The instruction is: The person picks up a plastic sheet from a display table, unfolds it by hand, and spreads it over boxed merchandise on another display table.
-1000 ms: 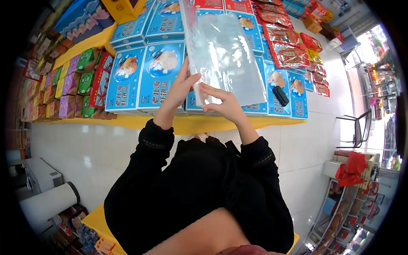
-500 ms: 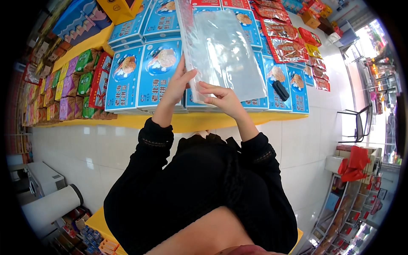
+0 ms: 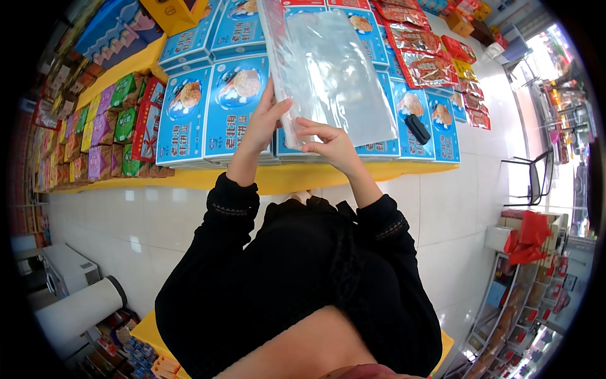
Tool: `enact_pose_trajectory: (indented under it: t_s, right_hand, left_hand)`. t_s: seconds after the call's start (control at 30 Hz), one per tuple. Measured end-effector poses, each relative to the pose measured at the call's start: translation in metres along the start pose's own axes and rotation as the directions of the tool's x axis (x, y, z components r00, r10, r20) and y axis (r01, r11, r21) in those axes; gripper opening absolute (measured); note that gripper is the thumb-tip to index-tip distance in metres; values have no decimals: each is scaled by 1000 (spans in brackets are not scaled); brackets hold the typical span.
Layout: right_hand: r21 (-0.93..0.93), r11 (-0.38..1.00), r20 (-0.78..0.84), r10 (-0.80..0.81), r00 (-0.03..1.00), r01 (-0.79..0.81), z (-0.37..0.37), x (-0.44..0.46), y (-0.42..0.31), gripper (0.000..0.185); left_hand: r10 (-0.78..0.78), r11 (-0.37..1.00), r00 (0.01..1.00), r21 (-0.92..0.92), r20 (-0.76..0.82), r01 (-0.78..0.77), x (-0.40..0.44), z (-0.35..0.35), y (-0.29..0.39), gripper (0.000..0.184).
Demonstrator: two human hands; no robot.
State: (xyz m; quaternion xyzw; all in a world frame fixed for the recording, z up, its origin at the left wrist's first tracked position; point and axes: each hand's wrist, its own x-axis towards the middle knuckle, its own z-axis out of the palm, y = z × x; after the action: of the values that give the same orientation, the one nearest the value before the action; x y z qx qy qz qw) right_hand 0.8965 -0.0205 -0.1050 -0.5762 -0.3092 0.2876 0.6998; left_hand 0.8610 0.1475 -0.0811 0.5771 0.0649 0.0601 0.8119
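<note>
A stack of clear plastic bags (image 3: 338, 76) hangs tilted over the boxes, its folded left edge running down toward me. My left hand (image 3: 260, 123) grips that edge, thumb on top and fingers underneath, partly hidden. At the lower corner, my right hand (image 3: 331, 146) has its thumb and fingers closed on the bags' near edge. Beneath the bags lie blue food boxes (image 3: 237, 129) in stacks, each printed with a round picture of food. A small black object (image 3: 417, 129) rests on a box right of the bags.
A yellow cloth (image 3: 271, 182) covers the table's front edge. Green, purple and yellow packets (image 3: 101, 129) stand in rows at left. Red foil packs (image 3: 429, 66) lie at the right. A black chair (image 3: 536, 180) and a shelf (image 3: 505, 309) stand on the right side.
The bags and both hands have barely shifted, with the right hand slightly higher at the lower corner. The view has moved a little.
</note>
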Motion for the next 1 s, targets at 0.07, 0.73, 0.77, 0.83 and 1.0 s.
enact_pose_trajectory:
  t_s: [0.07,0.73,0.77,0.83,1.0]
  right_hand:
    - [6,1000,-3,1,1000,-1,0,0,-1,29]
    - [-410,903,-79,-173,982,127,20,-3,-30,34]
    - [-410,903,-78,-173,982,126,21,-3,-33,34]
    - [-495,844,1,-238,971,207,23,-4,-35,33]
    - [-472,847,-9,-281,960,244,21,-3,-20,25]
  left_hand:
    - [4,1000,1000,-7,-2,-4,0,1,1,64]
    - [23,999,999,-36,-22,-24,-3,3,6,58]
    - [33,999,999,-42,1,-33,-2,0,4,61]
    - [43,998,999,-50,25,-42,-1,-2,2,64]
    - [34,999,999,-33,43,-32,0,-6,0,63]
